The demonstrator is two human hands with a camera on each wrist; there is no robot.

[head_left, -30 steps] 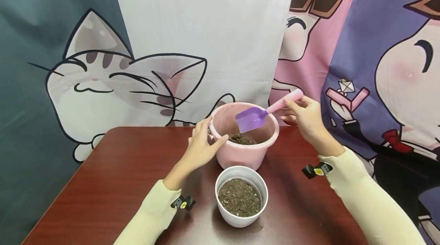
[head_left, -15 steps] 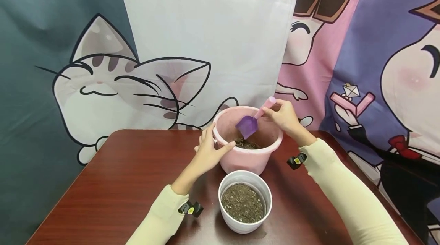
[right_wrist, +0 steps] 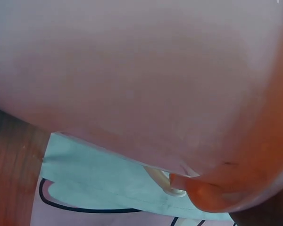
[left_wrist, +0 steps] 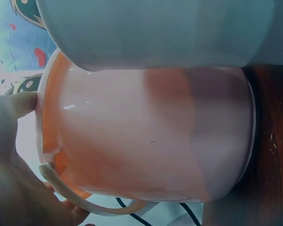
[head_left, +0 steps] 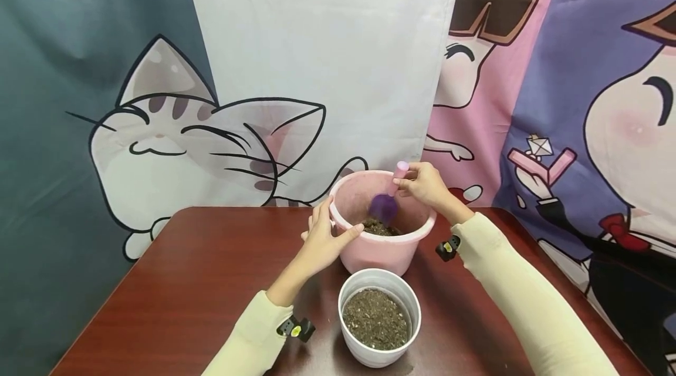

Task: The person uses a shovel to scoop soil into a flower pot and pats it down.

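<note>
A pink bucket (head_left: 377,256) with dark soil (head_left: 380,227) at its bottom stands near the table's far edge. My left hand (head_left: 319,241) grips its left rim, thumb over the top; in the left wrist view this hand (left_wrist: 14,174) is beside the bucket's side handle (left_wrist: 99,207). My right hand (head_left: 425,185), above the bucket's right rim, holds a small trowel (head_left: 382,207) by its pink handle. The trowel's purple blade points down inside the bucket, close to the soil. The right wrist view shows mostly bucket wall (right_wrist: 132,84), with hand and trowel hidden.
A white pot (head_left: 369,357) filled partway with soil (head_left: 376,318) stands right in front of the bucket, between my forearms. Both stand on a reddish-brown table (head_left: 211,282). Behind the table hangs a cartoon-printed cloth (head_left: 327,30).
My right hand has moved left and down, bringing the trowel from above the bucket's right side into it, with its handle now nearly upright. The left hand keeps its hold on the rim.
</note>
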